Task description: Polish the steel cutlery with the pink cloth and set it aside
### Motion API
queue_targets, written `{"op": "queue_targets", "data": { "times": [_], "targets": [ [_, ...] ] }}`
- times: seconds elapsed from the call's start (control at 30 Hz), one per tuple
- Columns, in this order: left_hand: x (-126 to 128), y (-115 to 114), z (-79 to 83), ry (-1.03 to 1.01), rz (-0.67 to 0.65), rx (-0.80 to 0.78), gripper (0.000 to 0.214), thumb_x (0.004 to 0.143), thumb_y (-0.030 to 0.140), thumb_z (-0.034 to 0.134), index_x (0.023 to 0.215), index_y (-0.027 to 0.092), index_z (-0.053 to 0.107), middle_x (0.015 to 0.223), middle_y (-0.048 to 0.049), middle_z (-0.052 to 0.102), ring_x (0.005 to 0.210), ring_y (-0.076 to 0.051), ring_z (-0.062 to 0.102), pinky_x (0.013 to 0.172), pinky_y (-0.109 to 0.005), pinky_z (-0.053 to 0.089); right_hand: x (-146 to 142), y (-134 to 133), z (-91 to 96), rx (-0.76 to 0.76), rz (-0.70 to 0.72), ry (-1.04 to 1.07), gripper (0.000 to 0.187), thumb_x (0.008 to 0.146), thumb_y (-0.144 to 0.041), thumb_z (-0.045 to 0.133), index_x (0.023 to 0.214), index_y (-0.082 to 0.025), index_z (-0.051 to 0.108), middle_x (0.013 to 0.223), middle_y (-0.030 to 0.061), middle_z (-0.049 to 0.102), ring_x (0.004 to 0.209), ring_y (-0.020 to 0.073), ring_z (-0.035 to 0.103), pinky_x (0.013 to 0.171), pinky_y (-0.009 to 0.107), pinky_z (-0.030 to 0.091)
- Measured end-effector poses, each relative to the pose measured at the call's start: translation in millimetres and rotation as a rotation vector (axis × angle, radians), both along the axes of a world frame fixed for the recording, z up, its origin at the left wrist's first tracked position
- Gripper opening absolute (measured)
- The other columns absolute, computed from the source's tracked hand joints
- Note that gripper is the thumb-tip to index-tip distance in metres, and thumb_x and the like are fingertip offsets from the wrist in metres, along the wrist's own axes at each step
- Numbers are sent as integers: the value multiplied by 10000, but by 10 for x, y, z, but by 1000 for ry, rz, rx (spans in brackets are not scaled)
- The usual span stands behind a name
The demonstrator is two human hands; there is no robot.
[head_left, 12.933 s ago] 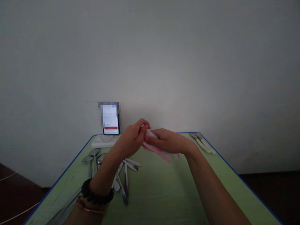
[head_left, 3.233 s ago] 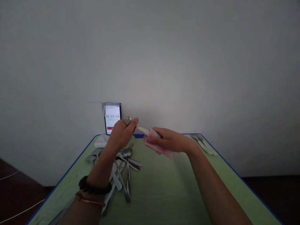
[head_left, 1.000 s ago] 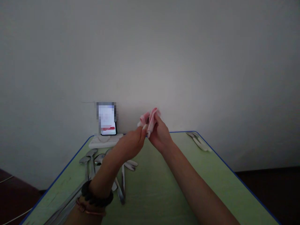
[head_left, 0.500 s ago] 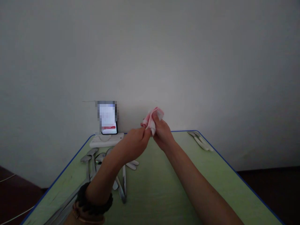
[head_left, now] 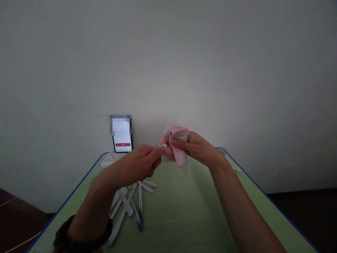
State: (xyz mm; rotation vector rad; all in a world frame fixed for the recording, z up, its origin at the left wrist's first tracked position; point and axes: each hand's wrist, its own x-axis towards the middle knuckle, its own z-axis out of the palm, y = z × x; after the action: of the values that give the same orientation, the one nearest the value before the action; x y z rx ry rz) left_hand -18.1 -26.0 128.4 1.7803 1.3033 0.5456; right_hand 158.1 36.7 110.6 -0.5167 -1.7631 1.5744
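Over the far half of the table, my left hand [head_left: 144, 160] is closed in a pinch on a white-handled utensil [head_left: 164, 146]. Only a bit of its pale handle shows at the thumb; the rest is hidden, so its kind cannot be told. My right hand [head_left: 198, 146] grips a pink and white cloth [head_left: 180, 154], folded and bunched around the hidden part of the utensil. The thumb presses on the cloth from the near side. Both hands are above the tabletop, close together.
Several pieces of metal cutlery [head_left: 126, 203] lie in a pile under my left forearm. A phone [head_left: 122, 140] leans on the wall behind a white object [head_left: 109, 160]. White-handled cutlery [head_left: 233, 163] lies at the right edge of the green table [head_left: 171, 218].
My right hand has shifted right and turned, and the cloth is now spread wider. My left hand has moved slightly left, uncovering more of the cutlery pile near the table's middle.
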Motion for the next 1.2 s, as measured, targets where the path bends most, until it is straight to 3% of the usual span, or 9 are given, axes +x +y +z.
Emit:
{"op": "queue_targets", "data": {
  "times": [0.23, 0.37, 0.5, 0.63, 0.83, 1.0, 1.2],
  "targets": [
    [63, 7, 21, 180, 68, 346, 413, 858, 417, 273, 531, 183, 369, 484, 46, 344, 441, -87, 309, 435, -222, 221, -128, -41, 22, 4, -182, -3, 242, 759, -369, 577, 777, -138, 645, 640, -3, 605, 559, 88, 517, 526, 189, 393],
    [115, 13, 35, 255, 139, 454, 449, 875, 429, 270, 532, 174, 407, 479, 44, 374, 453, -90, 347, 462, -225, 226, -217, -28, -30, -6, -292, 59, 330, 763, -447, 542, 810, -135, 640, 628, 2, 597, 522, 81, 492, 481, 187, 355],
    [184, 24, 25, 262, 154, 534, 442, 887, 394, 260, 540, 174, 423, 478, 44, 390, 445, -89, 362, 473, -227, 222, -226, 3, -56, 26, -445, 61, 417, 724, -527, 544, 705, -118, 625, 552, -2, 556, 466, 74, 438, 440, 196, 310],
    [279, 43, -15, 230, 147, 565, 385, 885, 333, 266, 560, 185, 410, 475, 44, 392, 426, -92, 350, 467, -233, 207, -244, 26, -77, 37, -529, 56, 490, 711, -593, 508, 677, -117, 620, 512, 2, 540, 455, 88, 435, 442, 216, 313],
    [376, 29, -48, 185, 215, 614, 398, 879, 349, 264, 534, 192, 384, 471, 26, 425, 428, -102, 369, 459, -237, 202, -321, -18, -71, -39, -525, 99, 580, 725, -664, 404, 709, -129, 628, 529, 28, 564, 512, 117, 489, 498, 229, 368],
    [358, 29, -72, 125, 186, 549, 385, 879, 361, 270, 548, 193, 374, 472, 42, 394, 423, -95, 346, 458, -229, 210, -321, 3, -76, -47, -535, 105, 551, 690, -669, 451, 640, -138, 587, 496, -2, 506, 466, 95, 416, 456, 230, 327],
    [304, 41, -83, 145, 154, 429, 397, 869, 413, 262, 560, 193, 381, 481, 43, 401, 438, -98, 343, 457, -224, 229, -269, 32, -66, 10, -595, 77, 467, 658, -584, 562, 656, -118, 588, 557, -2, 532, 506, 84, 423, 468, 211, 323]
  ]
}}
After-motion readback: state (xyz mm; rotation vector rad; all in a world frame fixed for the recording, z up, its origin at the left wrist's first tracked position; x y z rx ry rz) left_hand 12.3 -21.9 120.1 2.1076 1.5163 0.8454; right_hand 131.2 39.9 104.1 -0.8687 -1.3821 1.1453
